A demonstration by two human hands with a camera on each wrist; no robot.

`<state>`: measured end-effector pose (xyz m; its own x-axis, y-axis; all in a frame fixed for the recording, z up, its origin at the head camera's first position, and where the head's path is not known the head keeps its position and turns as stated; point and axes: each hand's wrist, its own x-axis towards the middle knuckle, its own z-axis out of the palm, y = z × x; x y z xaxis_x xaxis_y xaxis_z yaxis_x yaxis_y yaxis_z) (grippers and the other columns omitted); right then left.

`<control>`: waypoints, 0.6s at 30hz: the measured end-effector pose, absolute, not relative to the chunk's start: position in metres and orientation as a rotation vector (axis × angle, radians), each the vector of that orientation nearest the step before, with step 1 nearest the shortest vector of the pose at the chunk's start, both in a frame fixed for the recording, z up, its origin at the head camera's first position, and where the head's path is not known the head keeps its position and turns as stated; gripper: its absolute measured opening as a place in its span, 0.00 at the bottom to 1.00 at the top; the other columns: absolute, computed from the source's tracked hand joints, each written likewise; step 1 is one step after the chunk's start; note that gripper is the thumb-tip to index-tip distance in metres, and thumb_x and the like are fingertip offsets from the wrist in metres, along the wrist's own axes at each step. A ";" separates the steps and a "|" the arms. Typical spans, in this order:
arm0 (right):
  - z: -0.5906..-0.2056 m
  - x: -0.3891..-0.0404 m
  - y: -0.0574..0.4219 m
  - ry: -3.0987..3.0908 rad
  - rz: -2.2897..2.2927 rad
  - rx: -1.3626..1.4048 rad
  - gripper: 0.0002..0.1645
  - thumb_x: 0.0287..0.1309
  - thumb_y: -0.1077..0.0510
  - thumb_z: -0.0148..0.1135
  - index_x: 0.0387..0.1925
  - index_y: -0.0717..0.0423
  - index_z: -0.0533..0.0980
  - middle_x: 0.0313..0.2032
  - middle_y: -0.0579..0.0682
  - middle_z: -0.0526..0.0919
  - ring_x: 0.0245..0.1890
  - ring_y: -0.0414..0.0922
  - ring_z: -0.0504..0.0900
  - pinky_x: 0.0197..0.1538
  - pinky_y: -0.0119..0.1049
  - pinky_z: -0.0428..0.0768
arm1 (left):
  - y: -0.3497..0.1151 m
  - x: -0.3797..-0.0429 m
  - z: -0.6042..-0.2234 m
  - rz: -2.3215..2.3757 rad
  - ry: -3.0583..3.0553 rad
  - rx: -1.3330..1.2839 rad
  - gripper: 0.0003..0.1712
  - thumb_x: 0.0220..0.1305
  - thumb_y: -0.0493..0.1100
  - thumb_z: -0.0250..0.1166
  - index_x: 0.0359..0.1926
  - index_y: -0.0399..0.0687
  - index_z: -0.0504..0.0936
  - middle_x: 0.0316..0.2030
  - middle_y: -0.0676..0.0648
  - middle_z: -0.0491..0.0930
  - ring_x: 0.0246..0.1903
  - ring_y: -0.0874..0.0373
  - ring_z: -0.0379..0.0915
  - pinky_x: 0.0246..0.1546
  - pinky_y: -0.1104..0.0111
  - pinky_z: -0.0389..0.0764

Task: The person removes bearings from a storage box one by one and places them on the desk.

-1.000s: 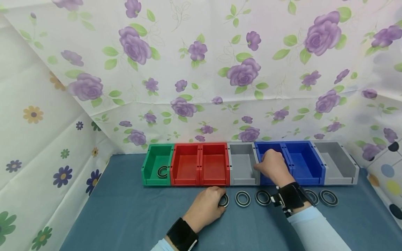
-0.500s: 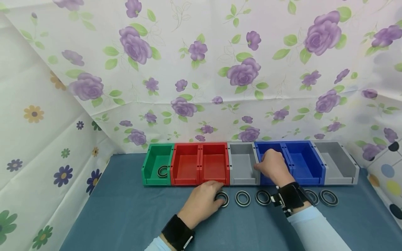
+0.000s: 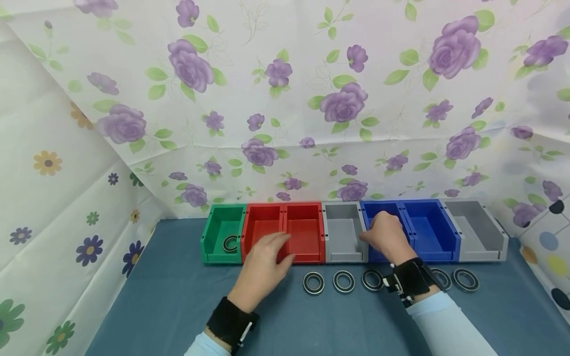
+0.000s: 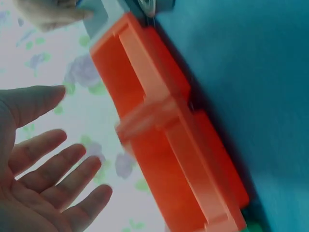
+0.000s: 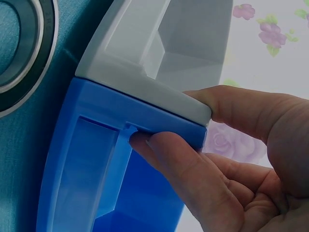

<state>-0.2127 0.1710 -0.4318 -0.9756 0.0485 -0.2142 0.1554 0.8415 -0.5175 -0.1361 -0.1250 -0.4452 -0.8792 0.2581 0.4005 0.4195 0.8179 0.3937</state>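
Note:
My right hand (image 3: 392,240) pinches the adjoining walls of a grey bin (image 5: 193,48) and a blue bin (image 5: 87,169). In the right wrist view, the thumb lies on the grey side and a curled finger dips inside the blue one. Fingers spread and holding nothing, my left hand (image 3: 260,269) hovers in front of the two red bins (image 3: 305,247), overlapping the left one in the head view. To its right, a ring-shaped ball bearing (image 3: 305,283) lies flat on the cloth. Another bearing (image 3: 335,281) and a third bearing (image 3: 364,280) follow along the same row.
A green bin (image 3: 220,258) at the row's left end holds one bearing (image 3: 225,244). Further right stand a second blue bin (image 3: 429,232) and a grey end bin (image 3: 478,232). Two more bearings (image 3: 457,280) lie beyond the right wrist. A flowered sheet (image 3: 285,109) hangs behind.
My left hand has lifted off the leftmost bearing in the row and moved left and forward to the red bins, fingers opening. That bearing now shows fully. The right hand stays put.

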 end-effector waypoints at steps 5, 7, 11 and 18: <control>-0.431 -0.213 0.171 2.823 -0.816 0.163 0.24 0.48 0.52 0.68 0.10 0.53 0.64 0.12 0.44 0.56 0.15 0.44 0.68 0.18 0.34 0.65 | -0.146 -0.141 -0.442 -0.703 -2.598 -0.411 0.33 0.56 0.58 0.65 0.59 0.50 0.74 0.57 0.49 0.70 0.56 0.56 0.64 0.50 0.63 0.71; -0.431 -0.213 0.171 2.823 -0.817 0.165 0.24 0.48 0.52 0.68 0.10 0.53 0.64 0.12 0.44 0.56 0.15 0.44 0.68 0.18 0.34 0.65 | -0.155 -0.144 -0.442 -0.711 -2.590 -0.378 0.34 0.57 0.58 0.64 0.61 0.49 0.72 0.59 0.47 0.69 0.58 0.55 0.62 0.52 0.61 0.70; -0.431 -0.212 0.170 2.823 -0.821 0.162 0.24 0.48 0.52 0.68 0.09 0.53 0.64 0.12 0.44 0.55 0.14 0.44 0.66 0.18 0.34 0.64 | -0.172 -0.147 -0.441 -0.725 -2.581 -0.314 0.36 0.59 0.55 0.64 0.65 0.47 0.67 0.63 0.45 0.63 0.61 0.53 0.57 0.52 0.59 0.69; -0.432 -0.212 0.170 2.839 -0.820 0.155 0.24 0.47 0.52 0.69 0.09 0.53 0.65 0.12 0.44 0.55 0.14 0.44 0.66 0.17 0.34 0.64 | -0.200 -0.153 -0.444 -0.704 -2.556 -0.228 0.32 0.64 0.45 0.59 0.67 0.43 0.62 0.66 0.41 0.58 0.64 0.48 0.53 0.53 0.52 0.67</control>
